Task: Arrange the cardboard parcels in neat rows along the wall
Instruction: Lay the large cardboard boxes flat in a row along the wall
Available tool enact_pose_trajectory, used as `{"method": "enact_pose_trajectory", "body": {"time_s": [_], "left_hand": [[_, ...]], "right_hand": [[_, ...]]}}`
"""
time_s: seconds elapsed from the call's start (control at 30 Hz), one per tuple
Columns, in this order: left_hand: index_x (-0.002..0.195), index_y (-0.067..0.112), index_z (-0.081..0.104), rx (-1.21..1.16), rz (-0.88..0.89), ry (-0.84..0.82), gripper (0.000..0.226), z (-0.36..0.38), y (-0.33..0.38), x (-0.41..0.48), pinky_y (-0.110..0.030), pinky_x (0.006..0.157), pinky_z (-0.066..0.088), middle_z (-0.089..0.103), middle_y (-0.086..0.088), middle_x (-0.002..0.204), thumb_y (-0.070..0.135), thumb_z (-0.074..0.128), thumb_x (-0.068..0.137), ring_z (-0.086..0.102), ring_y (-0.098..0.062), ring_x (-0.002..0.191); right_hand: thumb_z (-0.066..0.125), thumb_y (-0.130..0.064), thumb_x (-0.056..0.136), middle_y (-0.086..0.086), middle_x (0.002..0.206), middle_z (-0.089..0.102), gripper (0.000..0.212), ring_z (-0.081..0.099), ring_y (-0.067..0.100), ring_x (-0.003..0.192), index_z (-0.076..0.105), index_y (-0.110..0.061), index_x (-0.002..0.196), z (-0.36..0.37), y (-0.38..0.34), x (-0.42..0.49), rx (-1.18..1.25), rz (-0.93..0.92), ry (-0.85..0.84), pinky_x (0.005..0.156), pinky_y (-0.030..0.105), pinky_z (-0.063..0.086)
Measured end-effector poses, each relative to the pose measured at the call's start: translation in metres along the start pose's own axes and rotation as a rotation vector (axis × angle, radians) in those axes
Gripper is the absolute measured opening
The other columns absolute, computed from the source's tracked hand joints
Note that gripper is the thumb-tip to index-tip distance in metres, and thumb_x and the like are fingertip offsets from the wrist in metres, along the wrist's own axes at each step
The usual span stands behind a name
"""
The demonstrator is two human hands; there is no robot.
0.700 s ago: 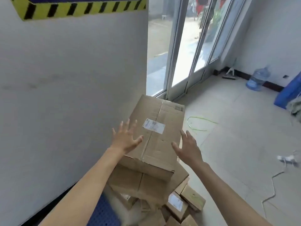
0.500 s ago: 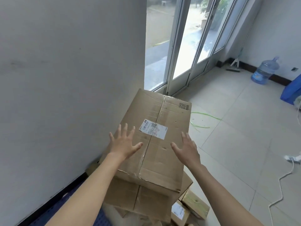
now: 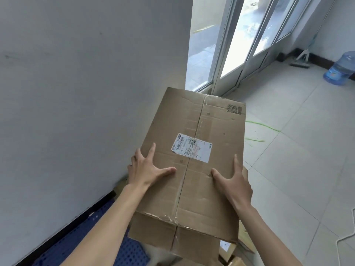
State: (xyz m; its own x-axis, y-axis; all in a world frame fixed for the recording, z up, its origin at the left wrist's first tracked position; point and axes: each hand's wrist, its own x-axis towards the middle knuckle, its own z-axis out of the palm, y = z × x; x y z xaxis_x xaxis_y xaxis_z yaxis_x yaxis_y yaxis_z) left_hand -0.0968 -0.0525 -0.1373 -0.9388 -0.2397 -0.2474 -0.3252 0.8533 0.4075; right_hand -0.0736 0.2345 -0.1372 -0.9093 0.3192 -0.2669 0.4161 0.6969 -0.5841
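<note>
Seen from the head camera, a big cardboard box (image 3: 211, 127) is lying on top of other parcels (image 3: 233, 261), just beside the white wall (image 3: 76, 93), its long side running along it. The left hand (image 3: 148, 169) is gripping the box's left edge, thumb spread across the top and outer fingers curling over the side. The right hand (image 3: 233, 179) is clasping the right edge the same way. A white shipping label (image 3: 192, 147) is sitting between the hands, slightly farther away. A blue mat (image 3: 86, 237) is lying at the foot of the wall, and a water bottle (image 3: 339, 71) is standing far across the tiled floor (image 3: 297, 150).
</note>
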Motion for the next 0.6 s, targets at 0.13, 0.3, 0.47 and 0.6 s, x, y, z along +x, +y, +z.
{"method": "enact_pose_trajectory", "body": {"time_s": [0.13, 0.3, 0.47, 0.6], "left_hand": [[0.149, 0.049, 0.0, -0.043, -0.085, 0.087, 0.13, -0.03, -0.066, -0.062, -0.058, 0.108, 0.03, 0.008, -0.011, 0.157, 0.106, 0.04, 0.039, 0.021, -0.036, 0.141], [0.148, 0.049, -0.009, -0.068, -0.317, 0.086, 0.13, -0.058, -0.185, -0.169, -0.057, 0.111, 0.028, 0.008, -0.011, 0.156, 0.107, 0.034, 0.04, 0.02, -0.035, 0.142], [0.148, 0.051, -0.004, -0.078, -0.453, 0.096, 0.13, -0.075, -0.303, -0.273, -0.051, 0.107, 0.028, 0.009, -0.013, 0.156, 0.105, 0.037, 0.038, 0.017, -0.032, 0.14], [0.15, 0.049, 0.001, -0.171, -0.558, 0.135, 0.128, -0.069, -0.412, -0.369, -0.05, 0.109, 0.029, 0.008, -0.013, 0.157, 0.102, 0.044, 0.041, 0.015, -0.03, 0.141]], "right_hand": [[0.053, -0.085, 0.062, -0.002, 0.156, 0.024, 0.101, 0.05, 0.031, 0.127, -0.001, -0.059, 0.143, 0.013, -0.037, -0.063, -0.004, -0.105, -0.033, 0.097, 0.049, 0.046], [0.056, -0.082, 0.067, -0.001, 0.158, 0.019, 0.099, 0.047, 0.029, 0.13, 0.0, -0.058, 0.145, 0.072, -0.078, -0.168, -0.078, -0.239, -0.19, 0.099, 0.053, 0.041], [0.06, -0.079, 0.067, -0.002, 0.156, 0.024, 0.102, 0.049, 0.026, 0.127, 0.002, -0.054, 0.148, 0.146, -0.091, -0.289, -0.124, -0.289, -0.29, 0.092, 0.048, 0.045], [0.063, -0.075, 0.069, 0.001, 0.156, 0.024, 0.102, 0.053, 0.028, 0.123, 0.004, -0.052, 0.149, 0.221, -0.104, -0.396, -0.201, -0.353, -0.365, 0.091, 0.047, 0.044]]}}
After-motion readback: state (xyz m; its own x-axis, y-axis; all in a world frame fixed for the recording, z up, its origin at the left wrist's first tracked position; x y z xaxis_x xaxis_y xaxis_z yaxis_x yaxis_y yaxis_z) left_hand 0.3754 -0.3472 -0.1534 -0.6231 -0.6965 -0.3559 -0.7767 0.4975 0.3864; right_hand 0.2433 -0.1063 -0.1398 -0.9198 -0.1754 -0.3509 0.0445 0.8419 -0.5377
